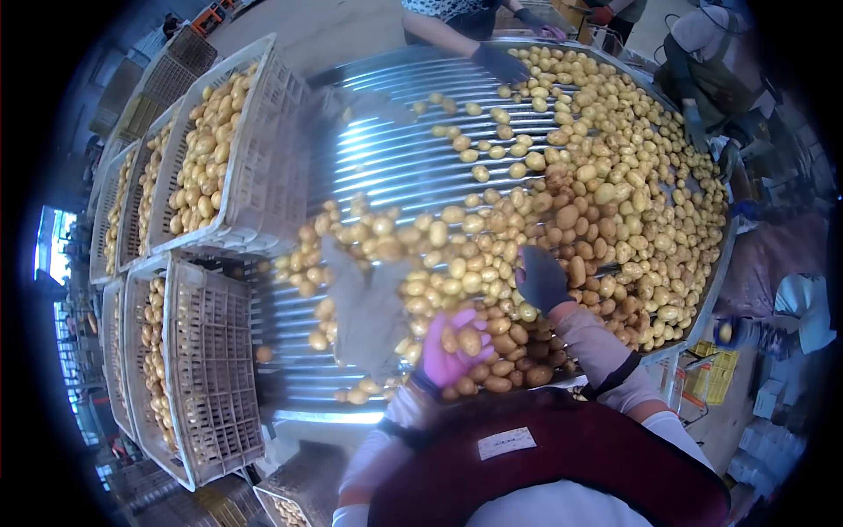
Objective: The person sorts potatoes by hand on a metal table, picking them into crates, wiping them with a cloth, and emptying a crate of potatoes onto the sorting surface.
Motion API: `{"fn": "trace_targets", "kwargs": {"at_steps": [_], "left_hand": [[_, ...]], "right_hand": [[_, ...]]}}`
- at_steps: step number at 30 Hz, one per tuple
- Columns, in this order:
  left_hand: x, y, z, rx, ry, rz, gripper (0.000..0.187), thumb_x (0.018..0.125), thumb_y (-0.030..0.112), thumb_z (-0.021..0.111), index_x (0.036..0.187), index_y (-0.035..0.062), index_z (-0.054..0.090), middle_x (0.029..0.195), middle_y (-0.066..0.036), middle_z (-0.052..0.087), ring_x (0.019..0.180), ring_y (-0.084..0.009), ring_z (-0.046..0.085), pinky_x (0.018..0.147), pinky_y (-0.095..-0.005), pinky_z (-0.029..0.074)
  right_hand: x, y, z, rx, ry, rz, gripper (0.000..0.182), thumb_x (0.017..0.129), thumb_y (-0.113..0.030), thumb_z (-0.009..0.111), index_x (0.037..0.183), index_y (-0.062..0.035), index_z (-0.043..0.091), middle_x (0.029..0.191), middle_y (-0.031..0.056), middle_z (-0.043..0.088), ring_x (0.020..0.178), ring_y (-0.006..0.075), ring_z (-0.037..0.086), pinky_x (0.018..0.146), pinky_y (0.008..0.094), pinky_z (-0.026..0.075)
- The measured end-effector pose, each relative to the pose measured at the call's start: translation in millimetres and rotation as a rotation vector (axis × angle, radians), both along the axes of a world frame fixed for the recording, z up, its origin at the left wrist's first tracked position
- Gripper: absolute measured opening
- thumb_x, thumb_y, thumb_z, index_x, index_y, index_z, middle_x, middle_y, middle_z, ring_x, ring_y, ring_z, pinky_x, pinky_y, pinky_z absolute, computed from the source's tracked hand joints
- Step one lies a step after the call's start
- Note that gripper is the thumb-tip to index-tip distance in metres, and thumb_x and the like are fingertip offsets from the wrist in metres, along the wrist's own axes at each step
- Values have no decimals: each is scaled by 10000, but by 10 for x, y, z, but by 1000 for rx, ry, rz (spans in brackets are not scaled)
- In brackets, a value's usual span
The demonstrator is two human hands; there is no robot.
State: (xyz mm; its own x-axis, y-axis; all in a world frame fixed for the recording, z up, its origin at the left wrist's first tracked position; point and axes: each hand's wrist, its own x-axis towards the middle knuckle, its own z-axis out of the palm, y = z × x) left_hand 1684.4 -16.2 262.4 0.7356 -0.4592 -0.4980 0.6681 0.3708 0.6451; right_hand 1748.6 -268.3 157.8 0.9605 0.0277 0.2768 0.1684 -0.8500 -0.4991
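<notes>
Here, your left hand (452,350) lies palm up, fingers spread under a couple of potatoes (470,341), lower centre of the frame.
Your right hand (542,279) reaches into the pile at centre; its grip you cannot tell. Grey blurs (362,307) veil part of the ribbed metal table (386,167), potato-covered toward the right. Filled crates (211,369) stack along the left; a co-worker's gloved hand (500,63) reaches in at top centre, above concrete-looking floor (290,25).
</notes>
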Motion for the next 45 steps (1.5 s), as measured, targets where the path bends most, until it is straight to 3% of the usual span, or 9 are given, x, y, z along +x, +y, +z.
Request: {"fn": "trace_targets", "kwargs": {"at_steps": [8, 12, 18, 23, 26, 27, 30, 36, 45], "left_hand": [[34, 79, -83, 111, -144, -133, 425, 989, 172, 560, 1368, 13, 450, 1099, -128, 635, 885, -221, 680, 735, -311, 591], [2, 197, -142, 23, 85, -229, 446, 1047, 286, 459, 1385, -5, 436, 1103, -178, 604, 850, -246, 643, 781, -350, 592], [33, 64, 219, -68, 267, -183, 608, 1001, 542, 371, 1330, 48, 503, 983, -155, 663, 707, -262, 658, 483, -343, 503], [199, 99, 315, -385, 424, -192, 513, 1035, 397, 443, 1308, -32, 506, 1118, -216, 623, 852, -327, 648, 760, -586, 583], [57, 230, -329, -449, 465, -175, 479, 1034, 364, 448, 1288, -36, 515, 1110, -223, 627, 877, -351, 649, 821, -579, 572], [19, 214, -324, -359, 390, -206, 421, 1038, 347, 432, 1302, 26, 498, 1036, -174, 658, 873, -318, 674, 592, -443, 575], [86, 123, -143, -371, 340, -219, 412, 1023, 309, 477, 1326, 30, 481, 1051, -168, 642, 855, -299, 667, 657, -411, 571], [216, 108, 39, -387, 334, -248, 406, 1011, 282, 500, 1361, 78, 469, 1111, -92, 563, 836, -231, 631, 732, -360, 557], [-12, 104, -276, -189, 273, -129, 426, 1011, 335, 497, 1356, 85, 473, 1139, -99, 536, 868, -218, 608, 753, -344, 547]], "right_hand": [[-51, -200, 351, -254, 355, 225, 293, 873, -306, 654, 1077, -104, 592, 1026, 149, 601, 976, 377, 582, 807, 475, 498], [-88, -192, 336, -211, 376, 195, 214, 905, -293, 618, 1003, -104, 628, 998, 142, 630, 938, 346, 616, 762, 475, 511], [-348, 210, 699, 202, 146, 394, 226, 920, -238, 587, 1067, -83, 660, 964, 121, 662, 879, 316, 641, 761, 439, 514], [-322, 215, 537, -72, 237, 302, 275, 893, -291, 653, 1076, -86, 661, 1014, 130, 642, 907, 333, 619, 769, 441, 507], [-44, 198, 733, -100, 627, 289, 263, 864, -266, 671, 1072, -105, 661, 1003, 120, 639, 895, 326, 611, 760, 433, 498], [54, 177, 631, -40, 280, 241, 293, 833, -237, 693, 1093, -114, 636, 1053, 114, 629, 913, 326, 608, 765, 447, 504], [637, 250, 684, -13, -193, 112, 315, 808, -180, 690, 1103, -111, 606, 1104, 115, 610, 931, 328, 607, 757, 466, 514], [1139, 304, 517, -52, 349, 219, 332, 774, -80, 623, 1098, -134, 577, 1054, 118, 604, 1018, 351, 613, 802, 475, 511], [955, 1054, 252, -91, 466, 518, 394, 783, -360, 733, 1101, -137, 661, 1027, 116, 678, 990, 331, 649, 818, 450, 515]]}}
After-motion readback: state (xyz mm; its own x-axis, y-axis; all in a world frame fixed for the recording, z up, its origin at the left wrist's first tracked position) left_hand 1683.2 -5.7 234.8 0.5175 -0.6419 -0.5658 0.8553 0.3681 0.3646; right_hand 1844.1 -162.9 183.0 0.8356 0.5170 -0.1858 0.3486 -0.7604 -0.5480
